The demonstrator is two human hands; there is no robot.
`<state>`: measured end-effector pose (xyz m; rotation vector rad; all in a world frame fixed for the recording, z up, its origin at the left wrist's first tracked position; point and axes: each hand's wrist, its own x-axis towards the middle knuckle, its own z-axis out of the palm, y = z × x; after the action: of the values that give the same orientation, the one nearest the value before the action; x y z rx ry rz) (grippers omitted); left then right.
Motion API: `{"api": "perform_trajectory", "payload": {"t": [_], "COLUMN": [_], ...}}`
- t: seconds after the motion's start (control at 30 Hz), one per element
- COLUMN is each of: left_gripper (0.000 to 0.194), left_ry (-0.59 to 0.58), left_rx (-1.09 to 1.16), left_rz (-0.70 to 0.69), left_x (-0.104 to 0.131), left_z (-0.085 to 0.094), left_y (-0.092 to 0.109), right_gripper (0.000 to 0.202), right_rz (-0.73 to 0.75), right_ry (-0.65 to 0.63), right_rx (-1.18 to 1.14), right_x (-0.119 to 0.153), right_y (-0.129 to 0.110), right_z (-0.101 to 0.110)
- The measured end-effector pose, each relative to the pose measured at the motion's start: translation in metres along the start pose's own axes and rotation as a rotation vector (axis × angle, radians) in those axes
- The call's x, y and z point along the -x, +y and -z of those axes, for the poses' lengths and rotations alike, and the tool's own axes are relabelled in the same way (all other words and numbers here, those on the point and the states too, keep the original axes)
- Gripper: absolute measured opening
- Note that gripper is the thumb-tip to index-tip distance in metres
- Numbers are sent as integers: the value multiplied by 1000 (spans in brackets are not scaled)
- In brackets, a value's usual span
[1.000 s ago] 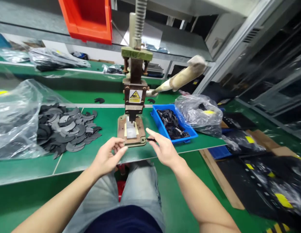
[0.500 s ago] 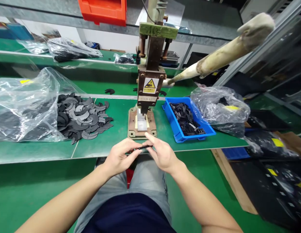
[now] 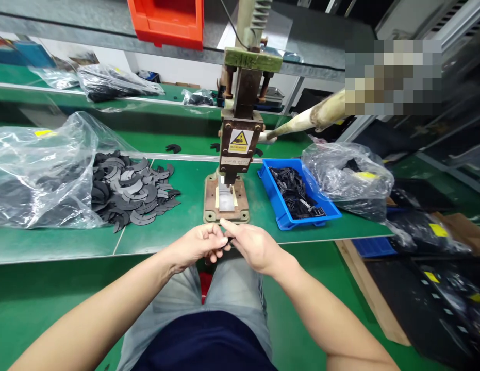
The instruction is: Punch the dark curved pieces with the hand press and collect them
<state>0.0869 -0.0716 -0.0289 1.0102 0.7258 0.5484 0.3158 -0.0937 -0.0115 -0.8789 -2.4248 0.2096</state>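
My left hand [image 3: 203, 243] and my right hand [image 3: 257, 247] meet in front of the bench edge, just below the base of a hand press [image 3: 226, 203]. Between their fingertips is a small black part [image 3: 229, 241], mostly covered by the fingers, so its full shape cannot be made out. The left thumb and fingers pinch one side of it. The right fingers close on its other side, with the index finger stretched over towards the left. On the press base lies a bare metal plate [image 3: 226, 200], under the raised ram.
A pile of black crescent-shaped pieces [image 3: 135, 188] spills from a clear plastic bag [image 3: 42, 175] on the left. Right of the press stands a blue bin [image 3: 283, 222] of small black parts, against another plastic bag [image 3: 348, 175]. The press lever [image 3: 309, 118] reaches out to the upper right.
Both hands have drawn closer together around the black part, and the right hand has shifted slightly left. Less of the part shows. The camera view has tilted slightly.
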Motion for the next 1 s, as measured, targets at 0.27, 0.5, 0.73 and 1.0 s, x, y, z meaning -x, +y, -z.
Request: {"api": "perform_trajectory", "payload": {"t": [0.27,0.5,0.73,1.0], "left_gripper": [49,22,19,17], "left_ry": [262,485,330,350], "left_rx": [-150,-785,-1226,-1218], "left_rz": [-368,-534,-596,-613], "left_x": [-43,-105,-116,-124], "left_z": [32,69,70,71], "left_y": [22,45,58,53], "right_gripper": [53,62,64,36], "right_rz": [-338,-56,-4,99], "right_ry": [467,748,713,900], "right_rx": [51,-203,-200,-333], "right_x": [-9,-84,-136,-107], "right_y": [31,48,36,18], "right_z": [78,179,190,148]}}
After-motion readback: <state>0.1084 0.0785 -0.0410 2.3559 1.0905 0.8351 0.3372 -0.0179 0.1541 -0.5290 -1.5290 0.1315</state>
